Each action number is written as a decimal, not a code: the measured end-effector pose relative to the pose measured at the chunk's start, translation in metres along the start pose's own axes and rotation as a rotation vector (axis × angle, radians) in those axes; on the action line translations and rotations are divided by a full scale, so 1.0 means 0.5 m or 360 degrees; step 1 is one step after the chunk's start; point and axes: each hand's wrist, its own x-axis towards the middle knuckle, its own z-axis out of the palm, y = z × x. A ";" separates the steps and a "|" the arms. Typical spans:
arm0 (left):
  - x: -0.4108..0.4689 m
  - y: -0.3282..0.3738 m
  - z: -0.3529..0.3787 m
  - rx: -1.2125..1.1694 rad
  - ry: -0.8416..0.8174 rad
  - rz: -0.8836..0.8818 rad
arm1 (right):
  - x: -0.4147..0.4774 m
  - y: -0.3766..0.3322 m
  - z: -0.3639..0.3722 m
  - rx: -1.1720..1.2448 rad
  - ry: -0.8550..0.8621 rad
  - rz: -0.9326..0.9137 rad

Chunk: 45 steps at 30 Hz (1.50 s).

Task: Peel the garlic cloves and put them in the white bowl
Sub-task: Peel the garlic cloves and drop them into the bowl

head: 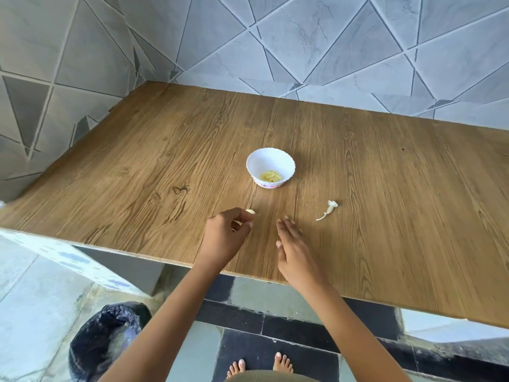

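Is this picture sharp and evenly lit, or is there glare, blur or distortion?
Head view: soft, even light, no glare on the wooden table. The white bowl and the garlic clove in the left hand look sharp; the black bin at lower left is smeared; corners stretched.

The single head view looks steeply down over the wooden table toward the tiled wall.

No writing, number or brand mark can be read anywhere. The only printed marking is a pink band near the base of the white bowl (a small pattern, too fine to make out, showing no letters).
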 end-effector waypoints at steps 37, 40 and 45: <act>0.023 0.107 0.085 -0.2210 -0.0305 -0.1601 | 0.036 -0.010 -0.080 0.0268 0.0536 -0.0483; 0.020 0.117 0.081 -0.2182 -0.0315 -0.1587 | 0.045 -0.004 -0.071 0.0273 0.0543 -0.0434; 0.022 0.116 0.078 -0.2245 -0.0277 -0.1591 | 0.041 -0.013 -0.080 0.0244 0.0508 -0.0558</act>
